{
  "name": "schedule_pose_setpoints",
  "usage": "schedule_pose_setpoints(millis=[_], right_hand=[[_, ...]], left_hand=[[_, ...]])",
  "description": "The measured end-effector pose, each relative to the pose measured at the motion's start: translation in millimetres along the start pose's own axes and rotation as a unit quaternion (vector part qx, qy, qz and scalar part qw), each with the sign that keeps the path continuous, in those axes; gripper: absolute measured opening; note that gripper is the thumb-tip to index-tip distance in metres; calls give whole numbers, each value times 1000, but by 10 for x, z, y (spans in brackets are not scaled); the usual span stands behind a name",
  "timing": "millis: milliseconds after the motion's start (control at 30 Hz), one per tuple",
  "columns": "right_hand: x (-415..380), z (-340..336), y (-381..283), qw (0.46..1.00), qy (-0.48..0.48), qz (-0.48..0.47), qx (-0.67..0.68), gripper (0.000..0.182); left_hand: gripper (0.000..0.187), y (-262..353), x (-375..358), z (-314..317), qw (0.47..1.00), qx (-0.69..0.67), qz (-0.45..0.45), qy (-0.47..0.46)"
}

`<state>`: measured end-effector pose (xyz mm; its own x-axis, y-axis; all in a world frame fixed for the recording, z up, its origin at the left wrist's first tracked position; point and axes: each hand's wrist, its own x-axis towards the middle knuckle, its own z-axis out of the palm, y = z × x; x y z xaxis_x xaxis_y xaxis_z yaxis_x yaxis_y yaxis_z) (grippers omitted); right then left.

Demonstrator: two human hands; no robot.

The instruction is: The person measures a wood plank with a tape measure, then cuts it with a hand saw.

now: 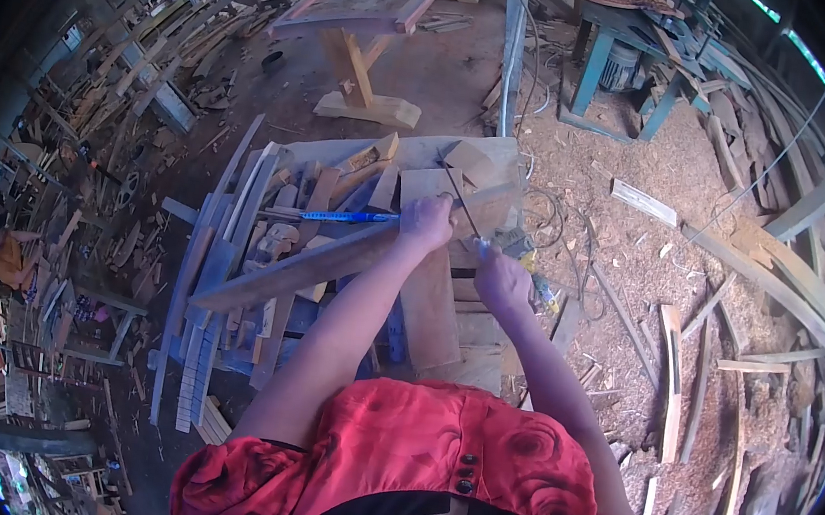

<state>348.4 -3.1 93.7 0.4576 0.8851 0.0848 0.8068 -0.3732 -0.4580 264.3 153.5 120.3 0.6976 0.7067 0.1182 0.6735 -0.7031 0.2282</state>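
A long wooden plank point(321, 264) lies slantwise over the cluttered workbench. My left hand point(426, 221) is closed on it near its right-hand end, knuckles up. Just left of that hand is a slim blue tool point(348, 217), its right end meeting my fingers. My right hand point(503, 283) is closed round the pale handle of a thin, dark, rod-like tool point(464, 203). The rod points up and left, crossing the plank's right end close to my left fingertips. Under my forearms a wide flat board point(430, 310) lies across the bench.
Offcuts and narrow strips point(217, 247) crowd the bench's left side. Beyond it stands a wooden frame on a trestle leg point(351, 75). A blue-green machine stand point(592, 75) is at back right. Shavings and loose timber point(672, 375) cover the right-hand floor. A person point(11, 251) is at far left.
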Motion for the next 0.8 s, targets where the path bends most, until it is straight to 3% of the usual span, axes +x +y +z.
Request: schedule_pose_setpoints(millis=[267,400,533,733,800], right_hand=[[-488,-124,86,997,-33,67,-30,15],[-11,-105,-41,1000,-13,16,-2,14],[-146,15,-31,1000,-7,15,3,14],[-527,-94,73,994,-54,84,-39,14],[-140,-45,33,1000,4,5,3,13]], left_hand=[[22,11,8,-62,1000,-6,11,-13],[21,53,-26,-44,1000,1,13,-9],[20,-31,-7,-67,1000,-9,2,-18],[22,-22,5,-12,1000,-3,20,-19],[22,52,-59,-16,999,2,28,-16]])
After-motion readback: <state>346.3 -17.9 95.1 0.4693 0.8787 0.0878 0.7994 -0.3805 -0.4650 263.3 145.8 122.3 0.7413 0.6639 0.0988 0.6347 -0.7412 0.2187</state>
